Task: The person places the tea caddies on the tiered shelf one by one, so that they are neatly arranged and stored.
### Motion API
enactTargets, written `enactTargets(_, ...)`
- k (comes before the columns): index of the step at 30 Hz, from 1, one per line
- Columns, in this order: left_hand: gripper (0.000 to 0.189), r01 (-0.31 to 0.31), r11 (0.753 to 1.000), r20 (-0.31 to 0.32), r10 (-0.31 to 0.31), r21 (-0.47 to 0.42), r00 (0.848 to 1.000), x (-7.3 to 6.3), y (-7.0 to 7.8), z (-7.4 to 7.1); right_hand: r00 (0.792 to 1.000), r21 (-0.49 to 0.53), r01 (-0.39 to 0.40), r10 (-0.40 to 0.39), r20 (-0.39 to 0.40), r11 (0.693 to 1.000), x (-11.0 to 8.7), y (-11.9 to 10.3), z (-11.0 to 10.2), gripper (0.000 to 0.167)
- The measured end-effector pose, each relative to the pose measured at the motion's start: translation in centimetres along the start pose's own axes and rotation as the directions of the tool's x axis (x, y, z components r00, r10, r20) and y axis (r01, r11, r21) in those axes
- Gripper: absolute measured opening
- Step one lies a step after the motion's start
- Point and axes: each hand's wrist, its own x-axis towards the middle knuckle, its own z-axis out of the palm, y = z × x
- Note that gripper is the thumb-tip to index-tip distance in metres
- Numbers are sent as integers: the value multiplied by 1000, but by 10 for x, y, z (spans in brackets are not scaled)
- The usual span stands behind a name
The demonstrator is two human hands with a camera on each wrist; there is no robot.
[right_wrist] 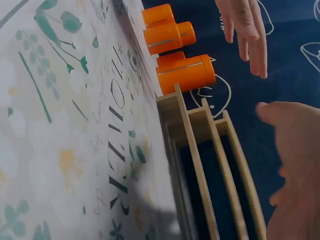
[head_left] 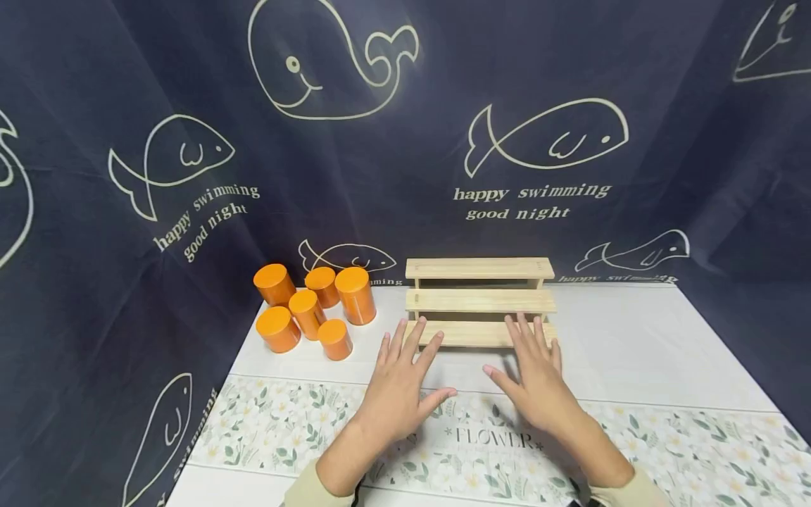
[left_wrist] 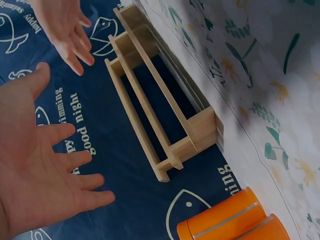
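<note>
Navy backdrop [head_left: 380, 169]: fabric, printed with pale whale and fish outlines.
Table [head_left: 640, 352]: white surface with a floral band [head_left: 272, 429] lettered "FLOWER".
Three-tier wooden rack [head_left: 480, 301]: stands at the table's rear, near the backdrop.
Left hand [head_left: 400, 384]: fingers straight and spread; in the head view, fingertips overlap the lowest tier [head_left: 475, 334].
Right hand [head_left: 537, 380]: fingers straight, thumb spread apart; fingertips overlap the same tier.
Orange canisters [head_left: 307, 314]: six, grouped upright left of the rack.

Bright head view, dimmer wrist views
</note>
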Motion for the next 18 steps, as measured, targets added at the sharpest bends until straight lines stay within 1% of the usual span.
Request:
enactTargets(3, 84, 9, 999, 7, -9, -54, 1000, -1, -2, -1, 997, 137, -38, 47, -60, 990, 8, 8, 1, 96)
enactTargets(5, 83, 19, 996, 16, -17, -84, 1000, -2, -4, -2, 987, 236, -70, 101, -121, 969, 14, 14, 1, 95)
enactTargets(7, 81, 29, 994, 23, -27, -101, 999, -2, -6, -3, 970, 327, -106, 170, -175, 939, 21, 20, 1, 94)
enactTargets(10, 80, 42, 992, 18, -40, -115, 999, -2, -10, -5, 930, 442, -165, 289, -228, 882, 31, 30, 2, 91)
enactTargets(14, 78, 52, 990, 3, -52, -129, 999, -2, -18, -7, 882, 549, -250, 421, -211, 798, 43, 41, 4, 90)
enactTargets(16, 77, 63, 988, 3, -63, -142, 998, -3, -21, -8, 865, 588, -281, 465, -186, 758, 48, 48, 4, 89)
enactTargets(18, 78, 72, 985, 4, -73, -160, 997, -5, -24, -9, 850, 633, -296, 499, -167, 716, 52, 54, 4, 88)
